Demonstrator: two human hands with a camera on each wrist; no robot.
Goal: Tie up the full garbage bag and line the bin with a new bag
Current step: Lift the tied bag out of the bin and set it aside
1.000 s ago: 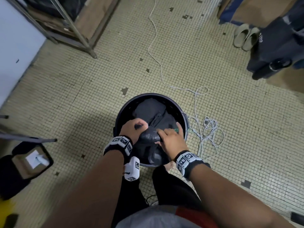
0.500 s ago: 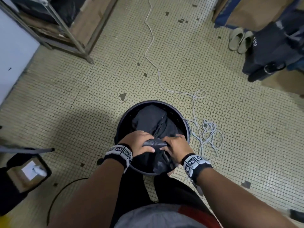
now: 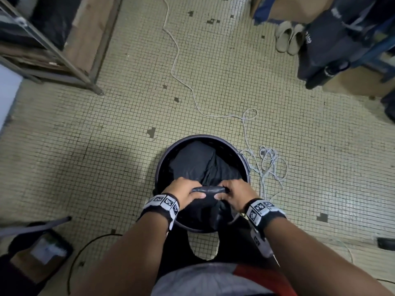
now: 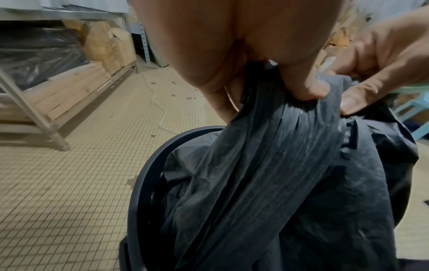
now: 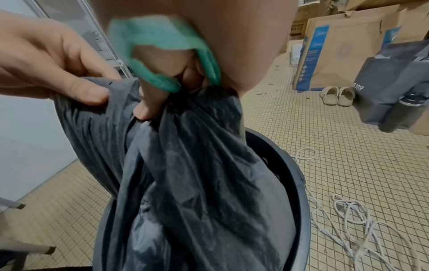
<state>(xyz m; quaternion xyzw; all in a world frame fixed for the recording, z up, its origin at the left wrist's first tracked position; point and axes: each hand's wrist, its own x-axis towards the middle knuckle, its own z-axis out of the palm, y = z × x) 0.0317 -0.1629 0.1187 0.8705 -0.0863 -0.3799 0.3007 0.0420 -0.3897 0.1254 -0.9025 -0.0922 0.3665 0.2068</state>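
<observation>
A round dark bin (image 3: 243, 161) stands on the tiled floor between my feet. A full black garbage bag (image 3: 192, 159) fills it. My left hand (image 3: 184, 192) and right hand (image 3: 234, 194) both grip the gathered top of the bag, with a bunched strip (image 3: 208, 189) of it stretched between them over the near rim. In the left wrist view my left fingers (image 4: 299, 86) curl round the pleated bag neck (image 4: 278, 146). In the right wrist view my right thumb (image 5: 150, 108) pinches the bag (image 5: 197, 165). A teal band (image 5: 162, 40) loops round that hand.
A white cord (image 3: 267, 165) lies coiled right of the bin and runs away across the floor. A metal shelf rack (image 3: 53, 50) stands far left. Slippers (image 3: 288, 37), dark bags (image 3: 333, 45) and cardboard boxes (image 5: 336, 55) crowd the far right. A black cable (image 3: 85, 248) curves near left.
My two hands have moved toward me over the near rim and now hold the bag's top pulled into a tight strip between them. The view has dropped closer to the bin.
</observation>
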